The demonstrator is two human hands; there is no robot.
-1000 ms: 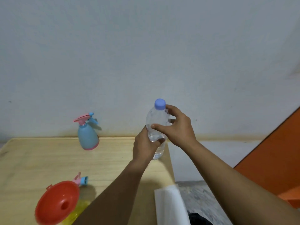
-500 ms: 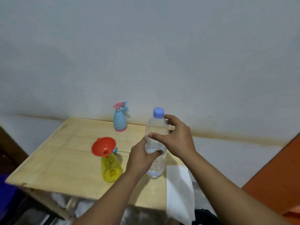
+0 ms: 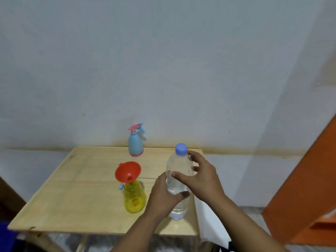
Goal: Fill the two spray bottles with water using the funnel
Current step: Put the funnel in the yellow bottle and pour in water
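A clear water bottle (image 3: 179, 165) with a blue cap stands upright at the table's right front. My left hand (image 3: 161, 195) grips its lower middle from the left. My right hand (image 3: 202, 179) wraps its upper body, thumb in front and fingers behind, just below the cap. Left of the bottle stands the yellow spray bottle (image 3: 134, 198) with the red funnel (image 3: 128, 170) set in its neck. A small pink and blue spray head (image 3: 121, 186) lies behind it. The blue spray bottle (image 3: 135, 145), pink trigger on, stands at the table's back edge.
The wooden table (image 3: 72, 188) stands against a pale wall. A white sheet (image 3: 209, 217) hangs over the table's right side under my right forearm. An orange panel (image 3: 309, 179) rises at the far right. A dark blue thing (image 3: 5, 237) shows at the lower left.
The view has drawn back and swung left, so the whole table now shows. The water bottle has come down close to the tabletop. Both hands have kept their hold.
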